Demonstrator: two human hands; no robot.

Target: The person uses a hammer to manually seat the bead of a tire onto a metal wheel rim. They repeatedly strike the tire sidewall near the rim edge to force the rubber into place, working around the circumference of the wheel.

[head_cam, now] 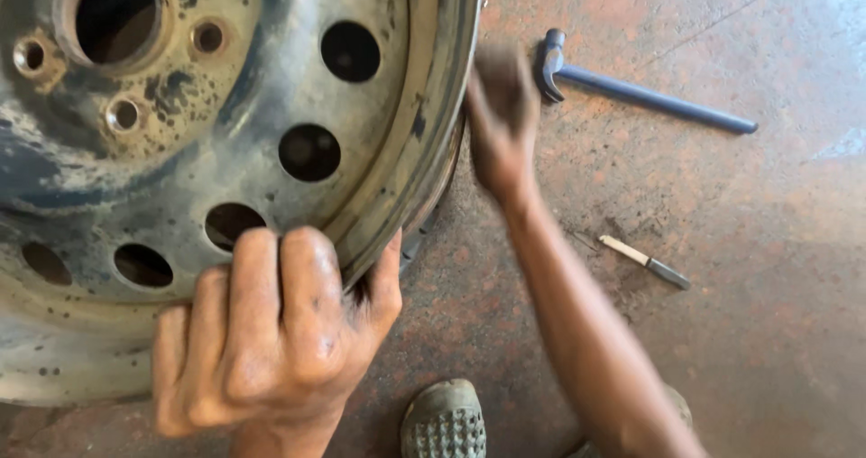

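Left hand (271, 332) grips wheel rim (379, 196); right hand (501, 115) reaches its edge

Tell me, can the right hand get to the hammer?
Probably yes. The right hand is at the rim's edge, the hammer lies on bare floor just beside it, and nothing sits between them.

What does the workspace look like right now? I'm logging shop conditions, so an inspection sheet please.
Surface: rusty-brown floor, stained.
Job's things: worn steel rim, paint flaked, spotted.
Clutter: blue hammer and small tool lying on the floor, apart from the rim.
Hands: left hand grips the rim's edge; right hand blurred at the rim's side, grip unclear.
Cables: nothing seen.
Surroundings: shoe beside the rim.
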